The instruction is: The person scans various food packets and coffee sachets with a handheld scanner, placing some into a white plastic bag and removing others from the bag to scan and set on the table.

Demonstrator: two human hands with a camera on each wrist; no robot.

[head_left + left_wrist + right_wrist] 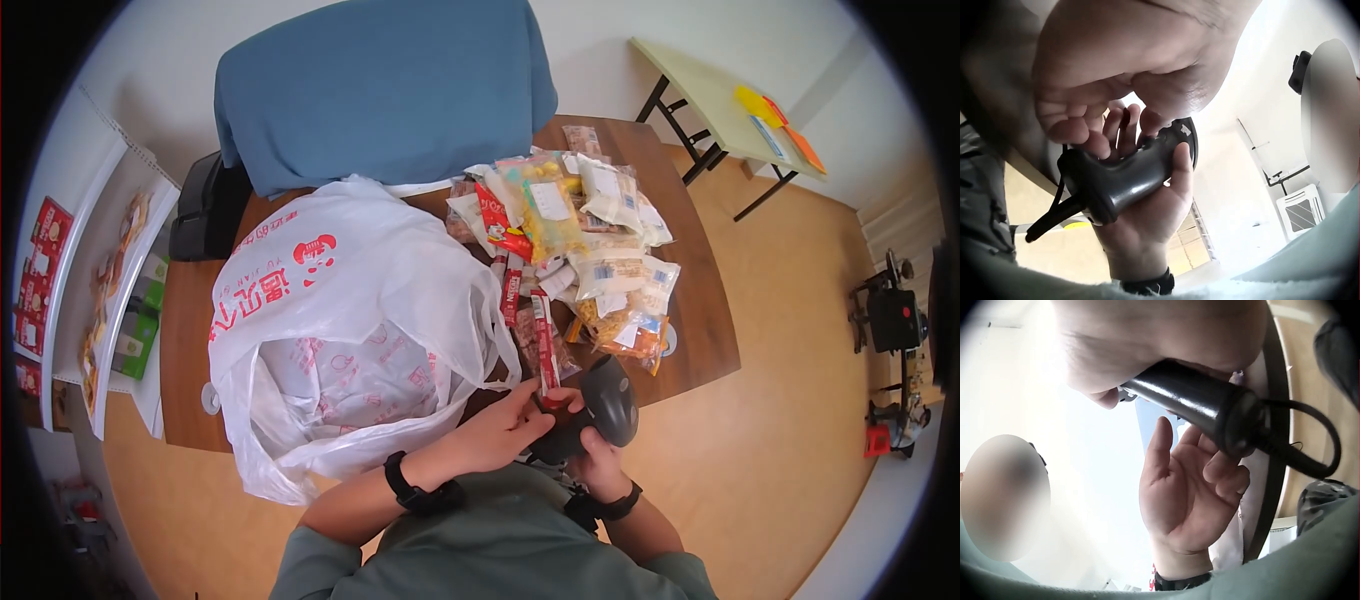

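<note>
In the head view my left hand pinches the lower end of a red coffee stick packet, which points away from me over the snack pile. Its ring and little fingers curl inward in the right wrist view, while the scanner partly hides the others. My right hand grips a black handheld barcode scanner by the handle, its fingers wrapped around it in the left wrist view. The two hands are close together at the table's near edge. A cable loops from the handle's end.
A large white plastic bag with red print gapes open on the left of the brown table. Packaged snacks are heaped to its right. Behind stands something under a blue cloth. White shelves rise at far left.
</note>
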